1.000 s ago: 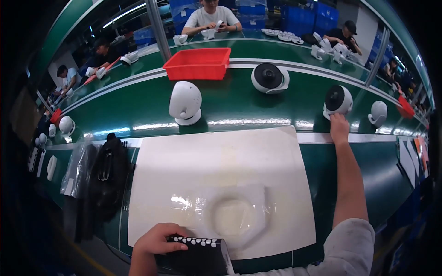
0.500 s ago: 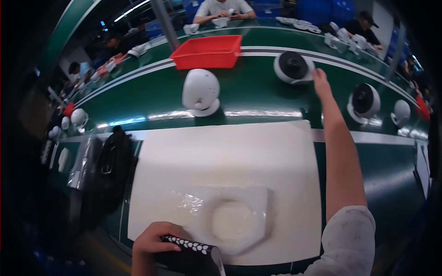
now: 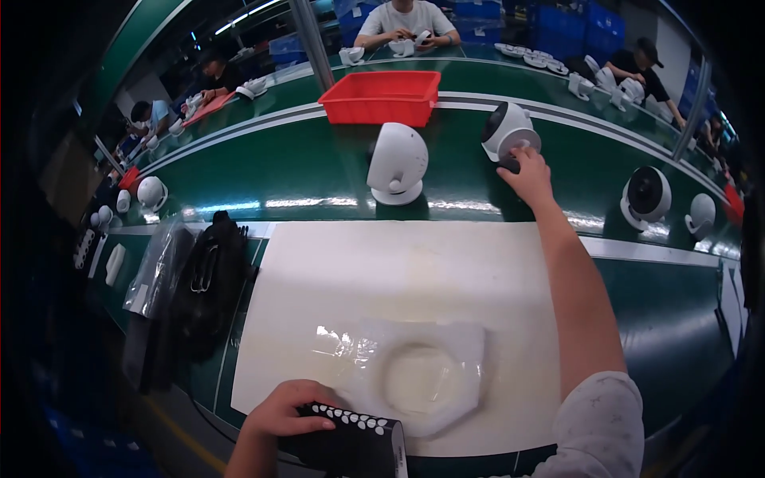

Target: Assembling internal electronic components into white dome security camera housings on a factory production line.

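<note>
My right hand (image 3: 530, 177) reaches over the green belt, its fingers closed on the base of a white round-headed device (image 3: 516, 123). The device is tilted, its black round face turned to the left. A small dark part shows beside my fingertips. Near the front edge my left hand (image 3: 299, 408) grips a black box (image 3: 351, 444) with a row of white leaf-shaped marks, thumb on top. Right of that box, a white foam form (image 3: 470, 374) with a round recess lies under clear plastic on the cream board (image 3: 319, 271).
Another white device (image 3: 398, 163) stands on the belt beyond the board, with more at right (image 3: 647, 195) and left. A red bin (image 3: 378, 99) sits behind. Left of the board lie a black bag (image 3: 209, 275) and clear plastic bags (image 3: 155, 271). Several people work across the belt.
My right hand has shifted left and nearer on the device, whose black face has turned leftward. The view has swung slightly left. My left hand keeps its hold on the black box.
</note>
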`<state>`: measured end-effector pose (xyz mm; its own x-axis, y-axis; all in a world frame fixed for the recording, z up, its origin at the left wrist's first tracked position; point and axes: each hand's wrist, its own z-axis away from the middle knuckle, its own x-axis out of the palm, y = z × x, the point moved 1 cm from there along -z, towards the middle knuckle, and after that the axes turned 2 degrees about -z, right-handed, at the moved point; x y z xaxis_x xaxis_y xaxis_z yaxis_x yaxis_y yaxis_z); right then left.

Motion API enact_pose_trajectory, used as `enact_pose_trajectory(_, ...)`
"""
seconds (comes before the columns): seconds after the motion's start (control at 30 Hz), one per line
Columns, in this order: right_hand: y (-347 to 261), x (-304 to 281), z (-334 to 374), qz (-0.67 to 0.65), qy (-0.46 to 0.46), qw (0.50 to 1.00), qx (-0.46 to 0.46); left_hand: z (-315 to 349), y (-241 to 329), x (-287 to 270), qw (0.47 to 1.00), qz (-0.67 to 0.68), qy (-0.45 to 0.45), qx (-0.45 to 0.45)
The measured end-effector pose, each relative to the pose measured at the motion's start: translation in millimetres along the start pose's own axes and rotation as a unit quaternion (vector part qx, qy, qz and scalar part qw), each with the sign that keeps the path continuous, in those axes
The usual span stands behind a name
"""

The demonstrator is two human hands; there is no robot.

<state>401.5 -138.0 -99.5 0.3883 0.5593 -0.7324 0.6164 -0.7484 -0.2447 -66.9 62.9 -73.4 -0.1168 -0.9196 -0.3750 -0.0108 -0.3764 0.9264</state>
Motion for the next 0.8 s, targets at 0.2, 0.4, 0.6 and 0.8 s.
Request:
enact_pose_trajectory(0.2,-9.8,-1.8,-3.4,0.140,0.007,0.986,-0.093,-1.3,8.3,-2.5,0.999,-0.028,-0.001,0.028)
enact_pose_trajectory(0.4,-42.0,-71.6,14.9,-0.081,0.084,0.993,0.002,6.8,16.2,-10.3,0.999,-0.015,-0.014,-0.042)
enact_pose_trajectory(0.6,-122.5,-203.0,74.0,-0.372,-0.076,0.910,0.163,28.8,19.6,-7.1,0.998,-0.026,0.061,0.019)
enact_pose_trajectory(0.8,-186.7,-243.6,129.3,-0.457,-0.312,0.829,0.083,45.0,65.7,18.5,0.976,-0.109,0.070,0.172)
